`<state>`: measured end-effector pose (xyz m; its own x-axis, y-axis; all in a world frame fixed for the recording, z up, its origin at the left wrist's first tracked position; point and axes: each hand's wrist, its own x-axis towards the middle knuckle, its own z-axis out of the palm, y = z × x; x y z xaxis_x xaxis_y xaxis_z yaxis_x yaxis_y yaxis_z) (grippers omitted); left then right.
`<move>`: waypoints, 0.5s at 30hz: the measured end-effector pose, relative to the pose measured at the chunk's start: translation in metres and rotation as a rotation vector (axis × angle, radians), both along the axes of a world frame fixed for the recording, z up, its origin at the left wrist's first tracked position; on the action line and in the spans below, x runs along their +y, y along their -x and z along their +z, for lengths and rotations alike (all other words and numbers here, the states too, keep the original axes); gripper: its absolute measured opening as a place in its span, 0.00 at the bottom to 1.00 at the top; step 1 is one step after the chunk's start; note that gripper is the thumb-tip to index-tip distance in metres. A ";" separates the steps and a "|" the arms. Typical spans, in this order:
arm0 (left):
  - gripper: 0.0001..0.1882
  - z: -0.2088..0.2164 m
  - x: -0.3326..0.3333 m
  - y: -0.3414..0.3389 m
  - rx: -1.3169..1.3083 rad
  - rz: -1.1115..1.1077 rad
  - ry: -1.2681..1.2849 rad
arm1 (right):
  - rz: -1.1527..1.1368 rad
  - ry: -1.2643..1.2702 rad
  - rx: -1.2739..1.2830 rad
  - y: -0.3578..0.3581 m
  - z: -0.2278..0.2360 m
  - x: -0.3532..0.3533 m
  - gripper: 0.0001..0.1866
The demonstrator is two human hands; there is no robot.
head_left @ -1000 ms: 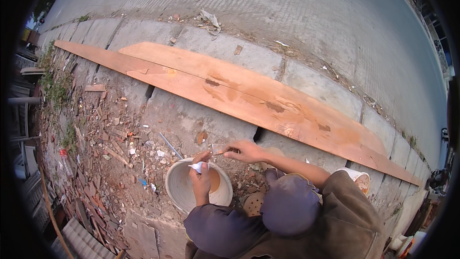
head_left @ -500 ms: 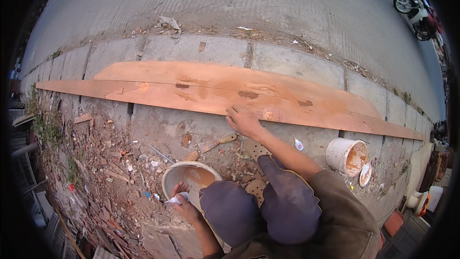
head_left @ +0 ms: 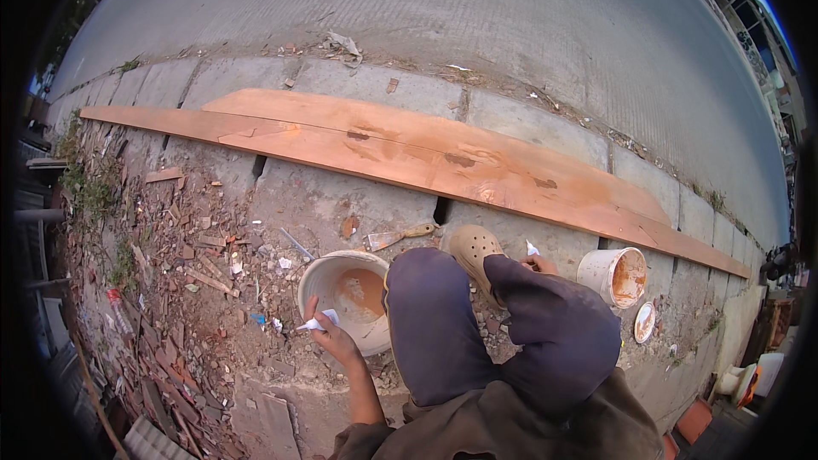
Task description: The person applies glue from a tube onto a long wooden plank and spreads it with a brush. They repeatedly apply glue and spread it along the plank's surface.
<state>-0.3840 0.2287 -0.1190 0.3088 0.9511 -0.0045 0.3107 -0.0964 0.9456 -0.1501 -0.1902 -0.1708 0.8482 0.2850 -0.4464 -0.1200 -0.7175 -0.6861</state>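
Note:
My left hand [head_left: 332,336] is closed round a small white squeeze bottle [head_left: 323,321] with a pointed nozzle, held over the near left rim of a wide white tub [head_left: 317,279]. Beyond my right knee, partly hidden by it, my right hand [head_left: 540,264] has its fingers curled at a second small white bottle [head_left: 532,249]; only that bottle's tip shows. Past my feet a long, reddish-brown wooden board [head_left: 409,158] lies crosswise, with dark filler patches and smeared spots. Neither hand touches the board.
A scraper [head_left: 400,236] with a wooden handle lies between tub and board. To the right stand a white bucket [head_left: 595,274] stained orange-brown inside and a round lid [head_left: 645,322]. Rubble and wood scraps [head_left: 200,277] cover the left ground. A concrete road [head_left: 511,17] runs beyond.
My right hand has left the board and come back to the small bottle on the ground at right. My left hand still holds its bottle by the tub. The view has shifted and tilted.

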 end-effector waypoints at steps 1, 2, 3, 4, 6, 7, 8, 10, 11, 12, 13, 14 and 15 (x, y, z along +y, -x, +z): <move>0.24 -0.003 0.008 0.022 0.052 0.018 -0.046 | 0.066 0.024 -0.079 -0.006 0.007 0.026 0.15; 0.24 -0.007 0.015 0.042 0.096 0.057 -0.084 | 0.127 0.005 -0.152 -0.014 0.011 0.055 0.15; 0.24 -0.011 0.014 0.052 0.124 0.082 -0.098 | 0.175 0.008 -0.240 -0.025 0.024 0.077 0.14; 0.24 -0.015 0.012 0.061 0.156 0.099 -0.108 | 0.268 0.027 -0.266 -0.039 0.035 0.097 0.14; 0.24 -0.024 0.008 0.072 0.203 0.097 -0.105 | 0.504 0.092 -0.316 -0.053 0.033 0.134 0.15; 0.24 -0.029 0.003 0.071 0.219 0.096 -0.100 | 0.651 0.150 -0.346 -0.058 0.024 0.146 0.16; 0.25 -0.033 -0.004 0.069 0.221 0.080 -0.095 | 0.799 0.197 -0.351 -0.056 0.009 0.158 0.19; 0.26 -0.036 -0.013 0.066 0.231 0.063 -0.103 | 1.075 0.209 -0.414 -0.049 -0.023 0.192 0.26; 0.27 -0.039 -0.016 0.065 0.213 0.075 -0.109 | 1.195 0.187 -0.467 -0.043 -0.036 0.205 0.30; 0.27 -0.043 -0.020 0.063 0.194 0.088 -0.114 | 1.183 0.169 -0.544 -0.037 -0.048 0.219 0.31; 0.27 -0.044 -0.021 0.065 0.179 0.105 -0.128 | 1.173 0.137 -0.622 -0.029 -0.062 0.237 0.32; 0.27 -0.048 -0.025 0.064 0.166 0.122 -0.143 | 1.163 0.113 -0.697 -0.025 -0.068 0.247 0.33; 0.27 -0.050 -0.028 0.065 0.161 0.133 -0.157 | 1.172 0.121 -0.685 -0.023 -0.072 0.252 0.33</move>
<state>-0.4488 0.2010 -0.1694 0.1878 0.9764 0.1070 0.4759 -0.1858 0.8596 -0.1274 0.0621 -0.2428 0.1969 0.9742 -0.1106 0.9319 -0.2210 -0.2876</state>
